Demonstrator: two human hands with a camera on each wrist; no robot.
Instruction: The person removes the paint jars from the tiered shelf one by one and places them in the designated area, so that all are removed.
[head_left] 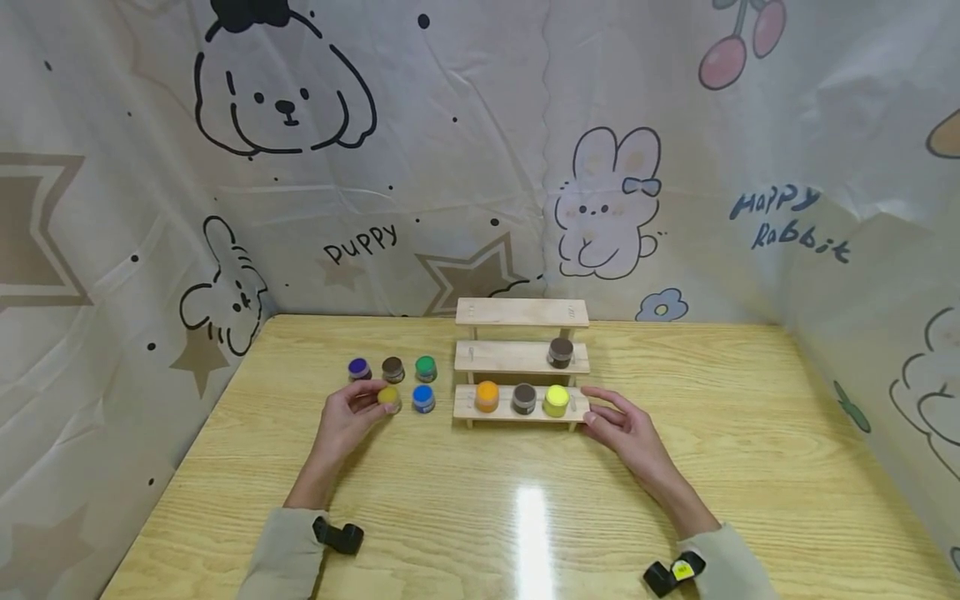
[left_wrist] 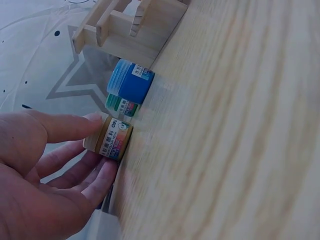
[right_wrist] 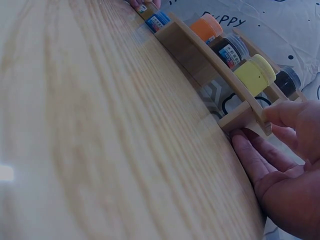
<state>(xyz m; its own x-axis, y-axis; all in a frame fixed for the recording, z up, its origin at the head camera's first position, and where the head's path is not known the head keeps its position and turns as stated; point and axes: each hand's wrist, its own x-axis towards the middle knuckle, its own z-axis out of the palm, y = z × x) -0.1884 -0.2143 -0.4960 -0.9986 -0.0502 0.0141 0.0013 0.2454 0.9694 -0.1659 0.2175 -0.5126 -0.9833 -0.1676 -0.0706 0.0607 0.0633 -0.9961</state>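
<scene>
My left hand point(head_left: 347, 423) pinches a mustard-yellow paint jar point(head_left: 389, 399) between thumb and fingers; in the left wrist view the jar point(left_wrist: 114, 138) stands at the tabletop with its label showing. A blue jar point(head_left: 423, 398) is just right of it. My right hand point(head_left: 632, 435) holds the right end of the lowest step of a wooden three-step rack point(head_left: 522, 312), its thumb and fingers around the edge point(right_wrist: 268, 123). On that step stand an orange jar point(head_left: 487, 397), a dark jar point(head_left: 524, 399) and a bright yellow jar point(head_left: 556, 401).
Behind the left hand stand a purple jar point(head_left: 359, 369), a brown jar point(head_left: 393, 369) and a green jar point(head_left: 426, 368). Another dark jar point(head_left: 560, 352) is on the rack's middle step, at the right. A printed curtain point(head_left: 465, 167) hangs behind the wooden table point(head_left: 435, 517).
</scene>
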